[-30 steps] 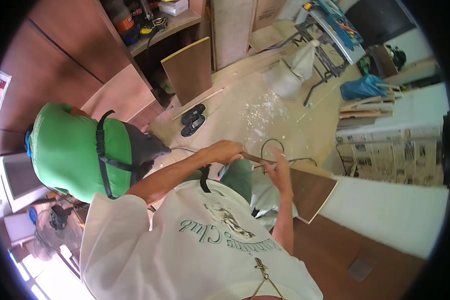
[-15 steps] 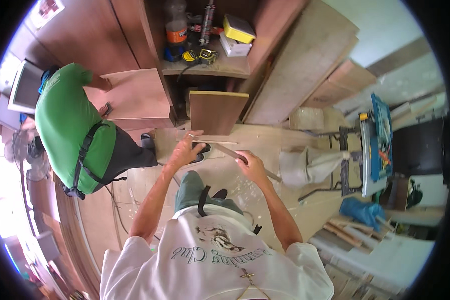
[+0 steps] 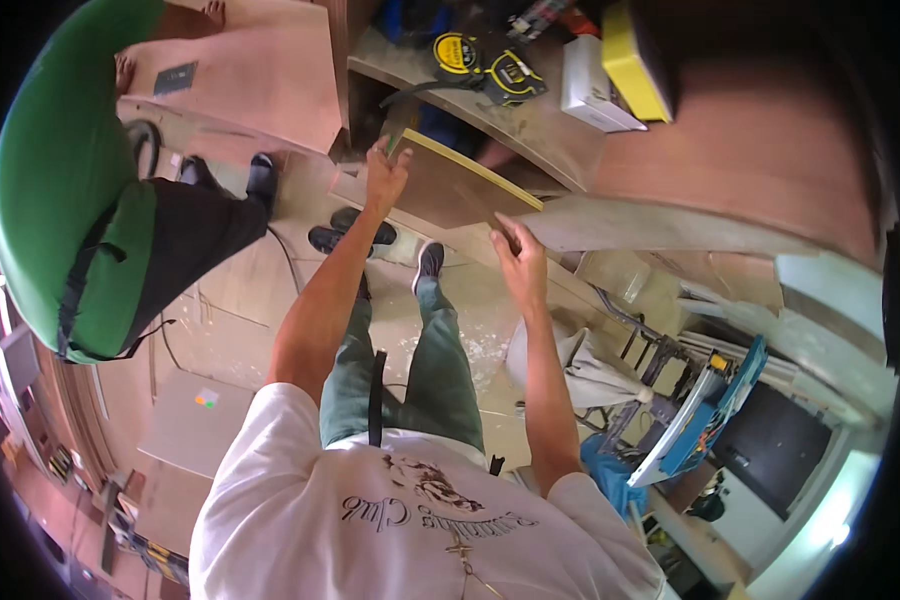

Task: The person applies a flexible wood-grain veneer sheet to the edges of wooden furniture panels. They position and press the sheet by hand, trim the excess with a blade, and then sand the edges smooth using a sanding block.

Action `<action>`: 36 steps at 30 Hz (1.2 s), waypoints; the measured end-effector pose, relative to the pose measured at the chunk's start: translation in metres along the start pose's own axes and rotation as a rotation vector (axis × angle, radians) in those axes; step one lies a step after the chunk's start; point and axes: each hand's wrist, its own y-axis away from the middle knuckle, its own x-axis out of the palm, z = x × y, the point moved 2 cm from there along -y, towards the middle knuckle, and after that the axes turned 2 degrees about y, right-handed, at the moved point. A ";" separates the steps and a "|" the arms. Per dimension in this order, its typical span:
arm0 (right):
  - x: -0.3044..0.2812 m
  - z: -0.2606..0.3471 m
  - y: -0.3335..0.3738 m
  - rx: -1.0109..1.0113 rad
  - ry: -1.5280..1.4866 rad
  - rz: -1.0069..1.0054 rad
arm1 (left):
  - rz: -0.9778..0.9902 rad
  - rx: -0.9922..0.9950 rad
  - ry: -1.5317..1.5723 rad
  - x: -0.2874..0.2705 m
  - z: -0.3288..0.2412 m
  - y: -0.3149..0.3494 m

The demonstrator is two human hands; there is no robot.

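My left hand (image 3: 386, 182) reaches forward to the left corner of a brown wooden panel (image 3: 440, 185) with a yellow upper edge. Its thumb and fingers are apart; whether they touch the panel is unclear. My right hand (image 3: 520, 262) is closed at the panel's lower right, around a thin brown wooden strip (image 3: 494, 220). Most of the strip is hard to make out against the panel, which has a similar colour. The panel leans in front of a low cabinet opening.
A shelf above holds tape measures (image 3: 457, 54), a white box (image 3: 592, 88) and a yellow box (image 3: 634, 70). At left, a person in green (image 3: 65, 190) bends over a wooden surface (image 3: 245, 75). A blue table saw (image 3: 705, 415) stands right, beside a pale cloth bag (image 3: 570, 362).
My view has shifted closer to the cabinet. Both hands have moved forward to the panel, the right one still with the strip. The person in green now appears farther left.
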 end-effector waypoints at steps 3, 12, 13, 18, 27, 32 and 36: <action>0.017 -0.017 -0.057 0.009 0.032 0.105 | -0.175 0.147 0.081 0.021 0.008 -0.010; 0.065 -0.040 -0.146 -0.065 0.075 0.370 | -0.081 -0.113 -0.027 0.014 0.012 -0.008; 0.060 -0.042 -0.150 -0.063 0.090 0.378 | -0.088 -0.121 -0.014 0.019 0.004 -0.004; 0.062 -0.051 -0.154 0.011 0.108 0.453 | -0.111 -0.267 0.036 0.009 -0.026 0.022; 0.095 -0.043 -0.131 -0.315 0.174 0.405 | -0.050 -0.303 0.242 -0.013 -0.024 0.041; 0.101 -0.047 -0.124 -0.327 0.150 0.359 | -0.030 -0.281 0.201 -0.017 -0.019 0.045; 0.106 -0.048 -0.121 -0.318 0.135 0.347 | -0.017 -0.267 0.174 -0.022 -0.018 0.047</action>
